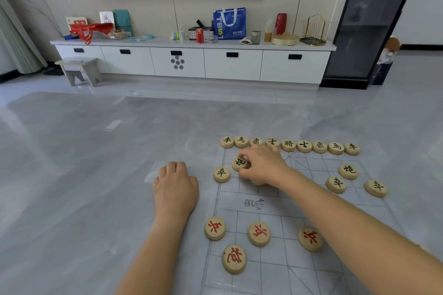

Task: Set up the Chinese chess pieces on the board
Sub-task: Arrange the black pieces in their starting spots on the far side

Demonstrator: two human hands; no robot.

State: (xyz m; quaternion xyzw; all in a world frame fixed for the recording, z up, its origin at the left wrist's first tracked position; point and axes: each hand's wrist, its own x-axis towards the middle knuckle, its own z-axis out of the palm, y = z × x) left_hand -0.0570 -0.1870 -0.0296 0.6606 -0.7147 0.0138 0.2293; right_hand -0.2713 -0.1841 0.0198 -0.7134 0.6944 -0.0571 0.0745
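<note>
Right hand (260, 165) pinches the black cannon (240, 163) onto the far left of the board (230, 201) (to mirror the twin cannon (348, 171)); left hand (176, 184) curls beside the board, contents unseen.

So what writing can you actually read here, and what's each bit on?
"車 馬 象 士 将 士 象 馬 車", black: far row of pieces.
"炮", black: cannon piece pinched by the right hand; second cannon.
"卒", black: soldiers.
"兵", red: near pieces.
Red cannon: turned, likely "炮".
"TBST", roughly: blue bag; its small print is blurred.
River print on the board, red can: unreadable.
</note>
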